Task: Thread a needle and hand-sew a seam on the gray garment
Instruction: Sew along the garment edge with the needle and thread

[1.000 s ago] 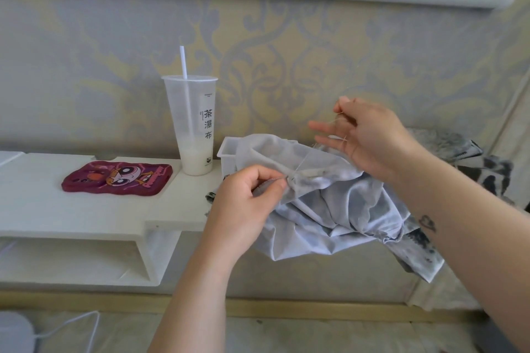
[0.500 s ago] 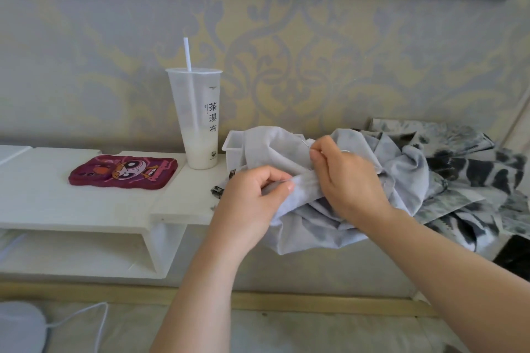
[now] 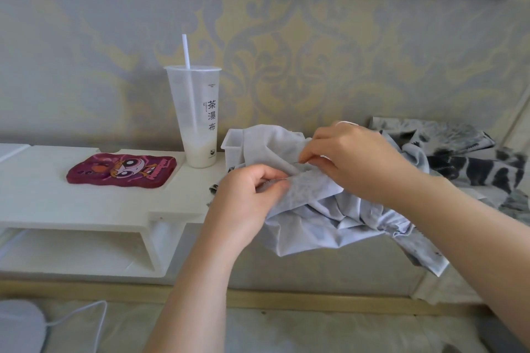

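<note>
Home interior, viewed from my seat: the wall (image 3: 315, 66) is covered in a gold-and-gray damask pattern; a low white shelf unit (image 3: 86, 203) stands against it. Personal things lie about: a takeaway drink cup (image 3: 195, 123) with a straw; a cartoon phone case (image 3: 122, 170); my gray garment (image 3: 315, 209) and a black-and-white patterned cloth (image 3: 473, 163) heaped at the shelf's end; a white cable (image 3: 94, 315) trailing below.

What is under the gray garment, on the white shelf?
The gray garment covers a small white box: only its left end shows, its inside is covered. A dark object peeks out below it, too hidden to identify.
</note>
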`<action>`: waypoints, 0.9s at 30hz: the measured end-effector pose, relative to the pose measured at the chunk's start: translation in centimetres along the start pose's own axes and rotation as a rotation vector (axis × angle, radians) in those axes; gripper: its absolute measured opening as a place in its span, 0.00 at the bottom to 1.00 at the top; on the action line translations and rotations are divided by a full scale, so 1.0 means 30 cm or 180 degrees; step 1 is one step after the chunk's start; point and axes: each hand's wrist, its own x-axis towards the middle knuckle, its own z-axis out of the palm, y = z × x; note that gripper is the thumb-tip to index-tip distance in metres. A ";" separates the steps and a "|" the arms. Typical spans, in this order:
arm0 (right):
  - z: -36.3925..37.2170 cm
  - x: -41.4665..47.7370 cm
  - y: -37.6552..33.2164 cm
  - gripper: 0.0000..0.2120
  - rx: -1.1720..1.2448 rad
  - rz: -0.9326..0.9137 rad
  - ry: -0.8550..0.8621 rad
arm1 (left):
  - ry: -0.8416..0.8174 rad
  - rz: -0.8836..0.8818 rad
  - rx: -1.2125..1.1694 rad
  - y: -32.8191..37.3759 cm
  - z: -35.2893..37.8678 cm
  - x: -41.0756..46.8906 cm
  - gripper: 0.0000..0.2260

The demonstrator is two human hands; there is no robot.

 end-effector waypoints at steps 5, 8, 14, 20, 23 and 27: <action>-0.027 0.018 -0.017 0.12 -0.0283 -0.0021 -0.0310 | 0.0047 -0.0041 -0.0137 0.012 -0.004 -0.005 0.04; -0.048 0.026 -0.032 0.13 -0.0282 0.0039 -0.0572 | 0.0040 -0.0063 -0.0234 0.014 -0.009 -0.005 0.03; -0.065 0.042 -0.049 0.13 -0.0377 0.0210 -0.0866 | -0.0027 -0.0095 -0.0420 0.014 -0.015 -0.006 0.02; -0.066 0.047 -0.053 0.12 -0.0060 0.0342 -0.1035 | -0.0087 -0.0107 -0.0500 0.011 -0.019 -0.002 0.03; -0.062 0.052 -0.051 0.11 0.0181 0.0445 -0.1056 | -0.0116 -0.0096 -0.0580 0.015 -0.022 -0.005 0.03; -0.055 0.052 -0.049 0.12 0.0248 0.0502 -0.1016 | -0.0103 -0.0077 -0.0566 0.016 -0.022 -0.004 0.04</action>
